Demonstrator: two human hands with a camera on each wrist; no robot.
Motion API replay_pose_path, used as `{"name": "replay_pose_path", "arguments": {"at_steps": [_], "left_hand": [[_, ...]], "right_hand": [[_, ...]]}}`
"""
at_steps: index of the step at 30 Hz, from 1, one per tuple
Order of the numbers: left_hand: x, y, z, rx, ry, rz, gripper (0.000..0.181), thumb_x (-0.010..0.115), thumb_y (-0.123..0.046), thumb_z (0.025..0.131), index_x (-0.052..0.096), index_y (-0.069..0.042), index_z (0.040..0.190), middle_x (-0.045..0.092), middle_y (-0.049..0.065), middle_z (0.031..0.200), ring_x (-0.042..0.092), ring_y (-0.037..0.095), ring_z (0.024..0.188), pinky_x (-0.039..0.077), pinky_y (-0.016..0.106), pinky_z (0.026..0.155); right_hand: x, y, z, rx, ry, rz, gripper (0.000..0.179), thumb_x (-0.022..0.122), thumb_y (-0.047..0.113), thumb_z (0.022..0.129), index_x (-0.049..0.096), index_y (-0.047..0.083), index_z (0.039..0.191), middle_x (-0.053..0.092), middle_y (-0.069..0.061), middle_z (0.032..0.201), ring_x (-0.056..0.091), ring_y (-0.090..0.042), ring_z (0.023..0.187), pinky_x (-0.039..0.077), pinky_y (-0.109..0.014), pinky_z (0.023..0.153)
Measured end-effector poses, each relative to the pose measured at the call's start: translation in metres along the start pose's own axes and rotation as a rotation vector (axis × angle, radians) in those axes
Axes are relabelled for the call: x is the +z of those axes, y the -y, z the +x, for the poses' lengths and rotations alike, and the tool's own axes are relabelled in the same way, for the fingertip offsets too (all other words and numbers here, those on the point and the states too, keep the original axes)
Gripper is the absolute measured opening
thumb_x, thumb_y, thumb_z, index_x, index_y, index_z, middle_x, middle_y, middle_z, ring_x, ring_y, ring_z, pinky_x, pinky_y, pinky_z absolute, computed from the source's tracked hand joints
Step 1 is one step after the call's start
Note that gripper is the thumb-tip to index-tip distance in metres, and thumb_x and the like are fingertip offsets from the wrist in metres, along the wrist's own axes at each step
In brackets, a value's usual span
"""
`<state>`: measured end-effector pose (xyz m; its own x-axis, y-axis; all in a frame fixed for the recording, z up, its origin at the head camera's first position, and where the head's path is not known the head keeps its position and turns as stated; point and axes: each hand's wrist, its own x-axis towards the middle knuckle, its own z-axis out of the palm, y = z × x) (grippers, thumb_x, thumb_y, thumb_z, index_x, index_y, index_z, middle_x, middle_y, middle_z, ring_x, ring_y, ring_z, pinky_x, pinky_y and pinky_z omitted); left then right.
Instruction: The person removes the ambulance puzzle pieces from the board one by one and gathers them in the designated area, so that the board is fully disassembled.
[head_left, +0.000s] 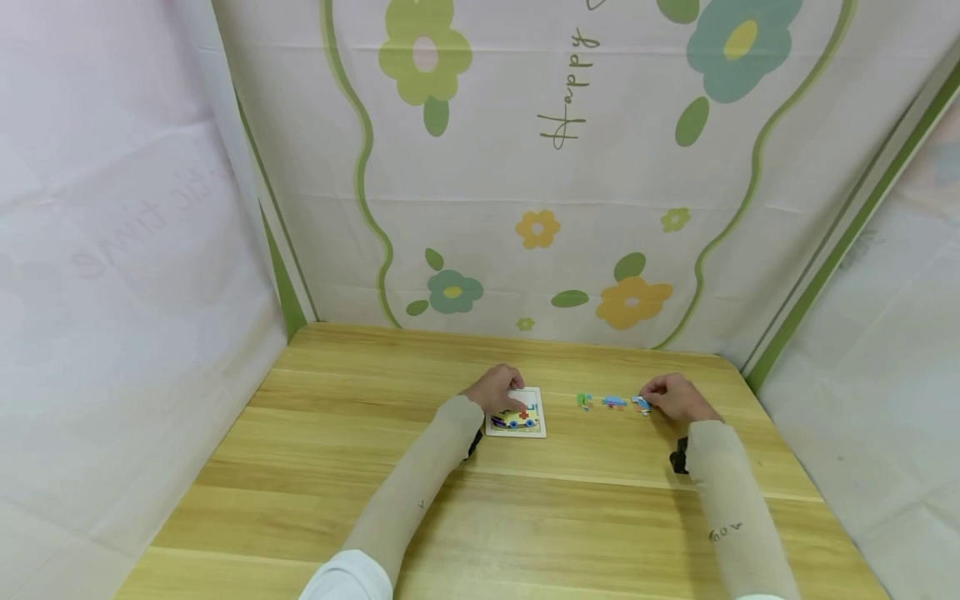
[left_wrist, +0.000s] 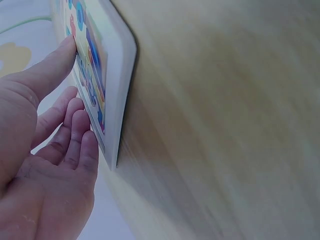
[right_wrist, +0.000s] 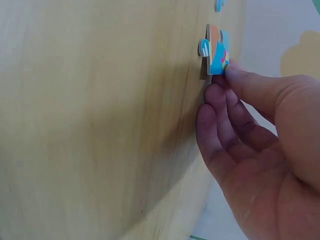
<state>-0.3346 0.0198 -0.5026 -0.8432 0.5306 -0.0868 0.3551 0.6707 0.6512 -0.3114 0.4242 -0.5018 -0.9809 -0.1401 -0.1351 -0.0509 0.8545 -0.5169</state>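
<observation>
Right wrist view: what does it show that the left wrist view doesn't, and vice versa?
Only the right wrist: a right hand pinching a flat blue-and-orange jigsaw piece; another blue piece beyond.
Only the left wrist: a left hand, thumb on a square white-framed puzzle board.
Both: pale wooden tabletop, pale backdrop with yellow flower.

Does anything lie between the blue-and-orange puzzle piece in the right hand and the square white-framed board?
Yes: between the held piece and the board, a blue puzzle piece and, nearer the board, a green piece lie on the wooden table. The left hand covers part of the board.
</observation>
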Motion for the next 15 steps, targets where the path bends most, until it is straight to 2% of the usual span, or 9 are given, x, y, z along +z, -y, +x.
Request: {"name": "replay_pose_path", "arguments": {"at_steps": [7,15], "left_hand": [[0.0001,-0.001,-0.0016,0.002,-0.006,0.01,0.038,0.082,-0.019,0.094,0.068,-0.001,0.125,0.066,0.011,0.125,0.062,0.024,0.114,0.053,0.036,0.101],[-0.0016,-0.0014,-0.0025,0.011,-0.009,-0.004,0.039,0.083,-0.018,0.093,0.068,0.001,0.125,0.066,0.013,0.125,0.062,0.027,0.116,0.052,0.038,0.101]], "right_hand": [[0.0042,0.0012,0.0007,0.005,-0.012,-0.002,0.02,0.059,0.009,0.107,0.076,0.0,0.108,0.075,-0.016,0.104,0.059,-0.018,0.083,0.051,-0.039,0.079],[0.0032,-0.0011,0.0024,-0.006,-0.018,-0.032,0.019,0.06,0.011,0.107,0.077,0.002,0.109,0.075,-0.016,0.107,0.065,-0.021,0.089,0.055,-0.045,0.084]]}}
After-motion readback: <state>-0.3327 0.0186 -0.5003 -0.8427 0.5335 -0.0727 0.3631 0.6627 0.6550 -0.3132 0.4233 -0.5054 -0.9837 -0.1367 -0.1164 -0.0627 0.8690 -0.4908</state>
